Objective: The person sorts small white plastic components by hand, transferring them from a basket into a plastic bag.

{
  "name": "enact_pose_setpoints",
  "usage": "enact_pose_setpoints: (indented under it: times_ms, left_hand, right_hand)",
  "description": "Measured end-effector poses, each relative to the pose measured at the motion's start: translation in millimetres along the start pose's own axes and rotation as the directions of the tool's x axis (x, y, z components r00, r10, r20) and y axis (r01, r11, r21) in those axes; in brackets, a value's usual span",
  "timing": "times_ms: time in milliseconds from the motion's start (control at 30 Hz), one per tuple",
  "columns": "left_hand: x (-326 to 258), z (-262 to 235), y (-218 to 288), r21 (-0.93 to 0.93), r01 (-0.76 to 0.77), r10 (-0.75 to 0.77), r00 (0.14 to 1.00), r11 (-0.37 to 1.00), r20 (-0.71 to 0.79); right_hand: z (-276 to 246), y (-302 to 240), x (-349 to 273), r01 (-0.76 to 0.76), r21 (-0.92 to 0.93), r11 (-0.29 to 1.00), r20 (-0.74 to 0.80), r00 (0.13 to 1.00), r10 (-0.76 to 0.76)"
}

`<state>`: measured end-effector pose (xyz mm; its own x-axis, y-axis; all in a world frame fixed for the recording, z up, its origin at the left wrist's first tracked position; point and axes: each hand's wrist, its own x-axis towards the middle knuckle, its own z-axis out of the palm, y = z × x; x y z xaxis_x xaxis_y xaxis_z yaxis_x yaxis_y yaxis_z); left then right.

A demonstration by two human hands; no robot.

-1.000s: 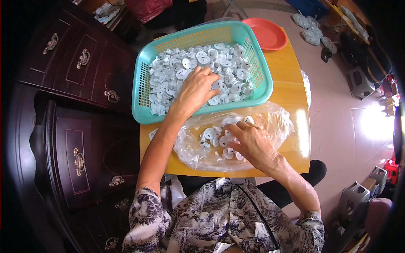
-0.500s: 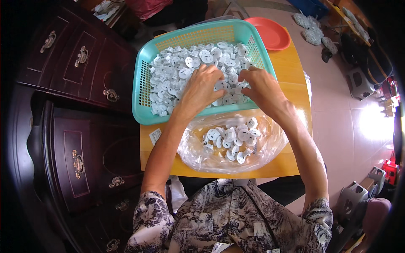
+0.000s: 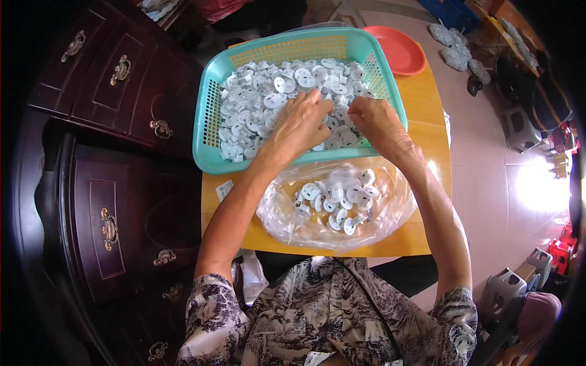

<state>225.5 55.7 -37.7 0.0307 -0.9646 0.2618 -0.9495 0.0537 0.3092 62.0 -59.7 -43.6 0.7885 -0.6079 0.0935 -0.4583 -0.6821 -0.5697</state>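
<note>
Short-sleeved blouse (image 3: 317,317), black-and-white leafy print; forearms bare.

White round plastic parts (image 3: 262,100): heaped loose, filling teal mesh basket (image 3: 210,122) on yellow table. Both hands pressed into heap at basket's near side. Smaller batch of same parts (image 3: 334,200) lying inside open clear plastic bag (image 3: 390,213), just below basket.
</note>
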Motion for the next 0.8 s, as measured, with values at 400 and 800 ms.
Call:
enact_pose_setpoints:
  times_ms: [400,800]
  left_hand:
    - [2.1,1.5,-2.8,0.084,-0.087,0.095,0.99,0.993,-0.105]
    - [-5.2,-56.0,8.9,-0.435,0.155,-0.186,0.982,0.887,-0.028]
  right_hand:
    - [2.9,-5.7,-2.2,-0.082,0.061,0.995,-0.111,0.99,0.088]
    - [4.4,-2.5,1.9,-0.098,0.228,0.969,-0.103,0.987,0.124]
